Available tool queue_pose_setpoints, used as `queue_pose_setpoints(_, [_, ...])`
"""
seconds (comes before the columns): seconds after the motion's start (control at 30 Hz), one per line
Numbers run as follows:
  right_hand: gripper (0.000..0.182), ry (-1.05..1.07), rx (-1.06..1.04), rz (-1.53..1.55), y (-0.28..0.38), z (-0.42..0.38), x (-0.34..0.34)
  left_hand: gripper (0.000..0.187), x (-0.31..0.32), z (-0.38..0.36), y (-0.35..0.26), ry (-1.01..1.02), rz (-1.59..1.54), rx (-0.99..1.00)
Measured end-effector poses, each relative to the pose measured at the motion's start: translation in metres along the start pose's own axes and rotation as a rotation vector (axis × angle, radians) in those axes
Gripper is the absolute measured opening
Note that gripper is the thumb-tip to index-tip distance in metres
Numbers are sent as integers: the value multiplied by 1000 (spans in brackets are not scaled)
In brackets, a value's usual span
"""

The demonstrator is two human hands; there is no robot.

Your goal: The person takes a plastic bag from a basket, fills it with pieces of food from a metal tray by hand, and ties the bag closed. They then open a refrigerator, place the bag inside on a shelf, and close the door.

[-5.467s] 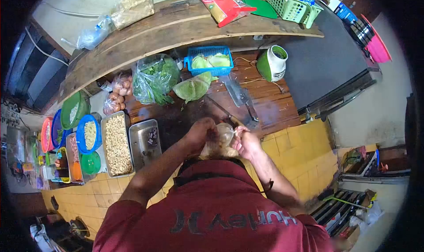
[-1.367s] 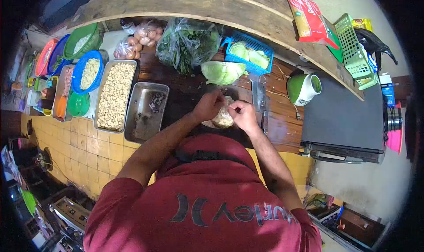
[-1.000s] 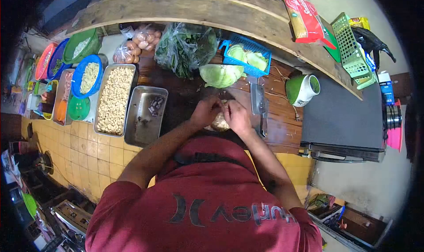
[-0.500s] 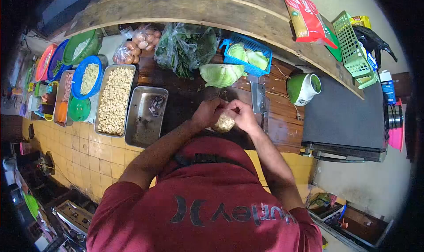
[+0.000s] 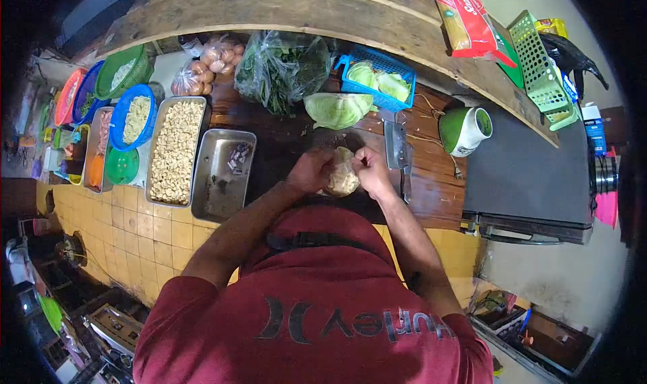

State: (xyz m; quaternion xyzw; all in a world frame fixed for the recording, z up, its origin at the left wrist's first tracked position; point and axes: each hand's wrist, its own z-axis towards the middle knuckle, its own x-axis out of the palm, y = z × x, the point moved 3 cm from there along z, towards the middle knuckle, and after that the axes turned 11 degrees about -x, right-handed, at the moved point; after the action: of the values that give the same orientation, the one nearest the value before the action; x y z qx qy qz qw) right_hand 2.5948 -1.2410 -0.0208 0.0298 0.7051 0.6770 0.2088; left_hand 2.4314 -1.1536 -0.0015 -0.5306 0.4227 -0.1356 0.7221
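Between my hands is a small clear plastic bag (image 5: 343, 175) with pale, lumpy contents that I cannot name. My left hand (image 5: 313, 170) has its fingers curled at the bag's left side. My right hand (image 5: 373, 173) pinches the upper right of the bag. A cut piece of cabbage (image 5: 338, 110) lies on the dark wooden table (image 5: 431, 199) just beyond my hands. To the right of my right hand is a metal blade (image 5: 395, 145), probably a cleaver.
Left of my arms stand a metal tray (image 5: 219, 199) with purplish scraps and another tray of pale cubes (image 5: 176, 155). Behind are a bag of leafy greens (image 5: 280, 71), bagged eggs (image 5: 219, 57) and a blue basket (image 5: 377, 100) of cabbage. A wooden shelf (image 5: 290, 13) overhangs the back.
My hands have moved apart from their position together at the bag's top. More of the bag now shows between them, and its upper part reaches higher.
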Motion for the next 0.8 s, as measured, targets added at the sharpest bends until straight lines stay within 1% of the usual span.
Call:
queue_pose_setpoints(0.03, [13, -51, -9, -70, -5, -1, -3, 11, 0, -3, 0, 18, -29, -19])
queue_pose_setpoints(0.07, [13, -54, -9, -70, -5, -3, -2, 11, 4, -7, 1, 21, -29, -17])
queue_pose_setpoints(0.13, [12, -108, 86, -40, -7, -7, 1, 13, 7, -12, 11, -106, -134, -117])
queue_pose_setpoints(0.17, [12, -124, -35, -87, 5, -9, -1, 13, 7, -11, 12, -107, -133, -116])
queue_pose_setpoints(0.2, [12, -122, -33, -85, 9, -12, -2, 11, 9, -11, 14, -102, -193, -160])
queue_pose_setpoints(0.23, [12, -98, -77, -152, 13, -14, -4, 10, 11, -10, 17, -98, -255, -203])
queue_pose_setpoints(0.27, [12, -76, -123, -219, 18, -15, -6, 10, 10, -8, 12, -99, -255, -200])
queue_pose_setpoints(0.3, [11, -54, -194, -150, 26, -17, -5, 9, 9, -5, 8, -86, -243, -217])
queue_pose_setpoints(0.33, [11, -55, -195, -150, 25, -16, -2, 7, 9, -4, 4, -72, -232, -235])
queue_pose_setpoints(0.4, [11, -122, -323, -54, 22, -14, 2, 8, 14, 0, 3, -87, -254, -201])
queue_pose_setpoints(0.43, [12, -84, -261, -30, 17, -13, 2, 9, 15, 2, 2, -103, -275, -166])
queue_pose_setpoints(0.47, [12, -85, -261, -28, 18, -12, 1, 9, 12, 3, -2, -102, -274, -167])
queue_pose_setpoints(0.53, [12, -53, -229, -101, 18, -11, 2, 13, 9, 4, -9, -37, -250, -241])
queue_pose_setpoints(0.57, [12, -54, -230, -101, 15, -9, 3, 13, 7, 5, -9, -37, -249, -240])
queue_pose_setpoints(0.63, [17, -101, -40, 205, 5, -6, 4, 21, 4, 5, -8, -19, -202, -255])
queue_pose_setpoints(0.67, [17, -100, -40, 205, 5, -6, 3, 21, 0, 3, -12, -19, -201, -256])
queue_pose_setpoints(0.73, [13, -53, -109, 73, 9, -4, 1, 24, -8, 0, -20, -59, -171, -209])
queue_pose_setpoints(0.77, [13, -53, -110, 73, 11, -4, 2, 24, -9, 1, -19, -60, -171, -208])
queue_pose_setpoints(0.8, [12, -48, -154, 36, 13, -5, 2, 25, -8, 2, -15, -9, -112, -240])
